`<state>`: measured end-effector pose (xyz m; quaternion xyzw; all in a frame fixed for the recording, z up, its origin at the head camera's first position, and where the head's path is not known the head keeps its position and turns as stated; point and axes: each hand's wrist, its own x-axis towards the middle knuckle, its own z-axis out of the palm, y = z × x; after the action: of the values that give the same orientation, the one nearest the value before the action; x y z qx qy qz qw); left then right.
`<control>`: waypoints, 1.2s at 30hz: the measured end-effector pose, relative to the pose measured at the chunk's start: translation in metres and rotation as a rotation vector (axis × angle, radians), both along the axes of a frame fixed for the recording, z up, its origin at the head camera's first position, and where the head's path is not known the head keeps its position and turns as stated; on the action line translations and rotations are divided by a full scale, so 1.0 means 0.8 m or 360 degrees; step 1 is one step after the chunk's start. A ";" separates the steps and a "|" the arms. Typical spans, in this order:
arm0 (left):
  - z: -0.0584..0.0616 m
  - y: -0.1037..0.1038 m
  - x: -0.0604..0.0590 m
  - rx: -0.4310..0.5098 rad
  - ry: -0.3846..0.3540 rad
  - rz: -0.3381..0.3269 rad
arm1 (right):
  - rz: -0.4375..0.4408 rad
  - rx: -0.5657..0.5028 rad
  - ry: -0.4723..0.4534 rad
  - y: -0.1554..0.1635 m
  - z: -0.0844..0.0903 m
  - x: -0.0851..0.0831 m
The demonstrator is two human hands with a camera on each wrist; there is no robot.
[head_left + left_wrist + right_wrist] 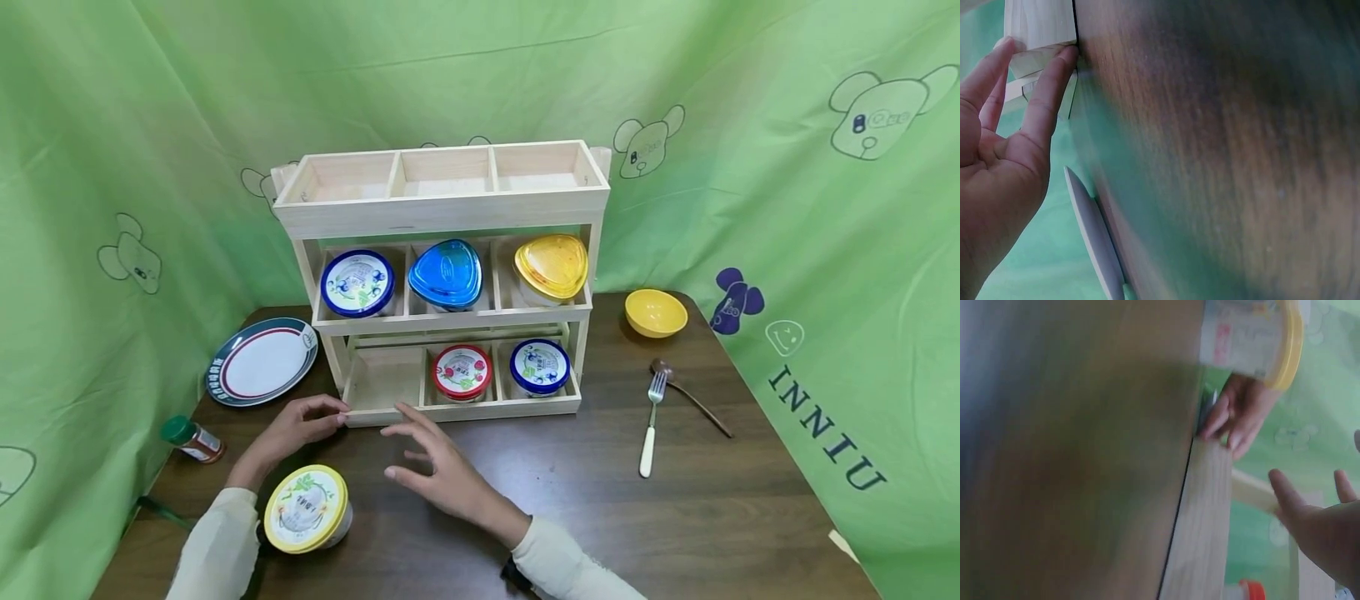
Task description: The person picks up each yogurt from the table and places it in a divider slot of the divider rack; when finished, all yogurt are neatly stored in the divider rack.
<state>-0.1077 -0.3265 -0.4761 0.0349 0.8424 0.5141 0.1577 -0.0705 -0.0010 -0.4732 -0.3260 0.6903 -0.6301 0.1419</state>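
My left hand (303, 425) touches the lower left front corner of a pale wooden three-tier shelf (457, 412), its fingertips against the end of the bottom tray. In the left wrist view, the left hand's fingers (1044, 103) reach to that corner nearly straight. My right hand (442, 471) is held in front of the bottom tier, fingers spread and holding nothing. The right wrist view shows its fingers (1288, 494) apart from the wood. A tub with a yellow lid (306, 508) stands on the table beside my left forearm. The bottom left compartment (386, 379) holds nothing.
A red-lidded tub (462, 372) and a blue-lidded tub (540, 367) sit on the bottom tier; several lidded tubs fill the middle tier. Left are a plate (262, 362) and a green-capped jar (193, 440). Right are a yellow bowl (656, 313), a fork (651, 425) and a spoon (693, 400).
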 end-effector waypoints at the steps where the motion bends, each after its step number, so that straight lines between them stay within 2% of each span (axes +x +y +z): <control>1: 0.000 0.000 0.000 0.0000 0.0004 -0.0001 | 0.0024 -0.0005 -0.0031 -0.004 -0.001 0.002; 5: -0.001 -0.001 0.001 0.0014 0.0027 -0.0019 | 0.0122 0.0005 -0.0118 -0.020 -0.004 0.011; 7: -0.002 -0.001 0.000 0.0025 0.0019 -0.0009 | 0.0178 0.0036 -0.0116 -0.027 -0.005 0.014; 14: -0.003 -0.002 -0.001 0.0075 0.0013 -0.0032 | 0.0361 0.0237 0.0037 -0.045 -0.003 0.020; 19: -0.002 -0.001 -0.001 0.0099 -0.0016 -0.0024 | 0.0466 0.0406 0.0199 -0.054 0.000 0.020; 25: -0.002 -0.002 -0.002 0.0097 0.0000 -0.0031 | 0.0521 0.0527 0.0360 -0.061 0.000 0.020; 36: -0.001 -0.002 0.001 0.0088 0.0017 -0.0031 | 0.0563 0.0578 0.0439 -0.073 -0.007 0.020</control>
<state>-0.1071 -0.3277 -0.4772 0.0501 0.8283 0.5354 0.1572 -0.0548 -0.0594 -0.4789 -0.4933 0.7370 -0.4114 0.2105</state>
